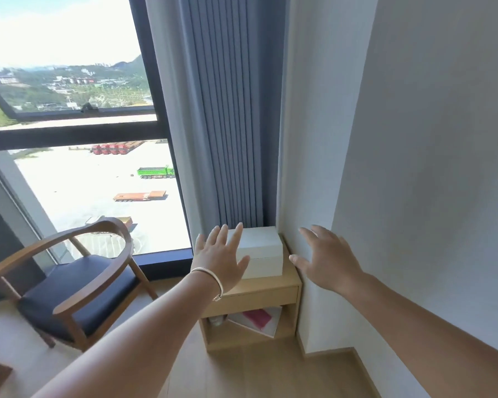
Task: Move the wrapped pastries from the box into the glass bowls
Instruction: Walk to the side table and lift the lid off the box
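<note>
Wooden armchair [69, 285] with dark seat at left, by window [78, 139]. Left hand [220, 255], bracelet [210, 280] at wrist, fingers spread flat, overlapping left end of closed white box [263, 252]; contact unclear. Box on small wooden side table [259, 294], far corner below blue curtain [230, 110]. Right hand [327, 259] spread, holding nothing, just right of box against wall [414, 168].

Both arms are bare, with no sleeve visible on either one. The left hand [219, 255] has a thin, pale metal bracelet [210, 278] around the wrist, with a small clasp at its lower end. The right hand [327, 258] wears no ring, watch or bracelet.
</note>
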Demonstrator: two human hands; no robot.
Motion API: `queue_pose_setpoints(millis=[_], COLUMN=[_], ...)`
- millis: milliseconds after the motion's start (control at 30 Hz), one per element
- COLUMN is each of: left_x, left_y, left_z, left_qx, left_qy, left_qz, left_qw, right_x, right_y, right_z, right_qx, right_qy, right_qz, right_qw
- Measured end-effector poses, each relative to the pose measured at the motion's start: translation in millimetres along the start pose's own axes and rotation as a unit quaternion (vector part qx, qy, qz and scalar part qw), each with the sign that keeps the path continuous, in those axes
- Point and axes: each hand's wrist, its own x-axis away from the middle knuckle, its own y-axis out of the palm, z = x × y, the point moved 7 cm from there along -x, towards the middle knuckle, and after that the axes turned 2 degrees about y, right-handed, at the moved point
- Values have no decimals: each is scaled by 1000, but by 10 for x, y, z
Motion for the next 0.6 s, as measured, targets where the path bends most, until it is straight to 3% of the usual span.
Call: queue_pose_setpoints(millis=[233,600], left_x=[-731,-2349], left_y=[441,1195], left_z=[-736,-1749], left_qx=[1,37], left_qy=[-34,-56], left_qz=[-2,-41], left_qw=[999,997], right_x=[-1049,-2906], right_y=[546,1159], right_z=[-183,-262], right_qx=[12,65], right_qy=[-30,-5], right_qz=[-34,-65], right_qw=[999,996])
